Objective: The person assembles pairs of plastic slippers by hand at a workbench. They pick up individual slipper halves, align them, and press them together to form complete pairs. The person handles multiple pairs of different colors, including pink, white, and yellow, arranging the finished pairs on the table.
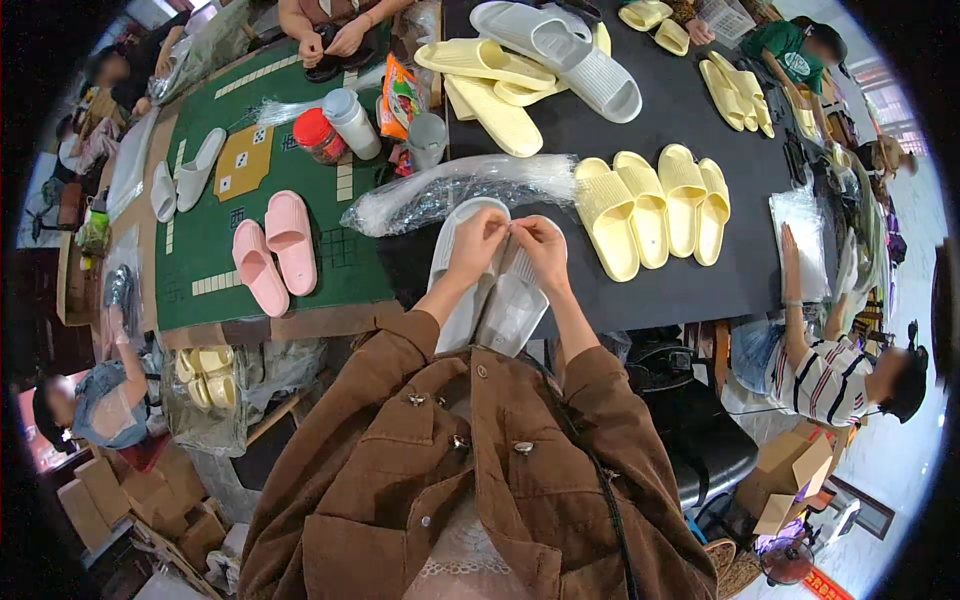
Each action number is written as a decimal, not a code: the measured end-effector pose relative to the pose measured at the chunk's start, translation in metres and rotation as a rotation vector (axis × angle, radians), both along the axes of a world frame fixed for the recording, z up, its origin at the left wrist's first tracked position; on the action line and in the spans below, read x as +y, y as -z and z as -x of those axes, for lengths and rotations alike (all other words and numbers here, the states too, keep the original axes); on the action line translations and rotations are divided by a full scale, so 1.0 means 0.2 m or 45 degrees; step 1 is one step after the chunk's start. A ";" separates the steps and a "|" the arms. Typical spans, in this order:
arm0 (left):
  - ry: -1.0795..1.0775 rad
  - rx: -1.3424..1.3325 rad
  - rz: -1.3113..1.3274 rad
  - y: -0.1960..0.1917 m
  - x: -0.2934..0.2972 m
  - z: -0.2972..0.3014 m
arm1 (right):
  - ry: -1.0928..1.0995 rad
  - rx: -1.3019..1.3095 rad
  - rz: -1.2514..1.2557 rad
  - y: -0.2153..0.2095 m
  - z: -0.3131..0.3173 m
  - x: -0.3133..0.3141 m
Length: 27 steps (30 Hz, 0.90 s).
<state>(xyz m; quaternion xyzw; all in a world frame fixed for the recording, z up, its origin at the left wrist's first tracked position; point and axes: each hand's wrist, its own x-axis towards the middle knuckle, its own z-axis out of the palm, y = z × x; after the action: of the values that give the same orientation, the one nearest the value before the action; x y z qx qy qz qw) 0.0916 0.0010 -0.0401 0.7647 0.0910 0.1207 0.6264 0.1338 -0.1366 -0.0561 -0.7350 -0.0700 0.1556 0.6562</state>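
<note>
A pair of pale grey slide sandals (500, 300) lies side by side at the near edge of the black table (690, 120), inside a thin clear bag. My left hand (478, 240) and my right hand (540, 243) meet over the sandals' far ends, fingers pinched on the clear bag there. Just beyond my hands lies a bundle of crumpled clear plastic bags (450, 190).
Two pairs of yellow sandals (650, 210) lie to the right, more yellow and grey sandals (540, 60) farther back. On the green mat (215, 250) at the left are pink sandals (275, 250), white sandals (185, 175), jars and a cup. Other people sit around the tables.
</note>
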 end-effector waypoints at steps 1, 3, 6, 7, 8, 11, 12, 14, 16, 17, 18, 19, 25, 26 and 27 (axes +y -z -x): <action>0.012 -0.015 0.000 0.00 0.00 0.00 | -0.015 0.034 -0.038 -0.02 0.00 0.00; 0.039 -0.048 0.002 0.01 0.01 0.00 | -0.040 0.086 -0.068 -0.03 -0.01 0.00; 0.088 -0.020 0.104 0.04 0.02 0.00 | -0.077 0.134 -0.086 -0.04 -0.02 -0.01; 0.099 -0.026 0.098 0.05 0.03 0.00 | -0.092 0.148 -0.120 -0.04 -0.02 -0.01; 0.110 -0.032 0.091 0.05 0.03 0.00 | -0.108 0.161 -0.153 -0.04 -0.02 -0.01; 0.130 -0.135 -0.094 0.08 0.04 -0.01 | -0.097 0.177 -0.170 -0.04 -0.03 -0.01; 0.136 -0.181 -0.183 0.07 0.04 -0.01 | -0.090 0.160 -0.155 -0.04 -0.03 -0.01; 0.125 -0.157 -0.153 0.06 0.03 -0.01 | -0.078 0.126 -0.125 -0.04 -0.02 -0.01; 0.127 -0.149 -0.138 0.02 0.01 0.00 | -0.086 0.232 -0.179 -0.03 -0.04 -0.04; 0.130 -0.154 -0.139 0.00 0.01 0.01 | -0.089 0.285 -0.207 -0.02 -0.05 -0.05; 0.124 -0.157 -0.145 0.00 0.01 0.01 | -0.058 0.274 -0.204 -0.05 -0.04 -0.04; 0.120 -0.177 -0.174 0.01 0.02 0.02 | -0.027 0.263 -0.201 -0.07 -0.04 -0.03; 0.097 -0.211 -0.177 0.02 0.01 0.02 | 0.166 0.070 -0.287 -0.05 0.00 0.01; 0.100 -0.199 -0.181 0.02 0.01 0.02 | 0.175 0.024 -0.252 -0.05 0.01 0.02; 0.108 -0.188 -0.186 0.02 0.00 0.02 | 0.190 -0.112 -0.149 -0.04 0.00 0.02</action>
<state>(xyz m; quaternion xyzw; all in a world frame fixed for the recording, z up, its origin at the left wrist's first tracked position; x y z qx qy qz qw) 0.0883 0.0015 -0.0431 0.8005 0.0031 0.1563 0.5786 0.1331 -0.1336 -0.0485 -0.7047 -0.0526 0.0694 0.7041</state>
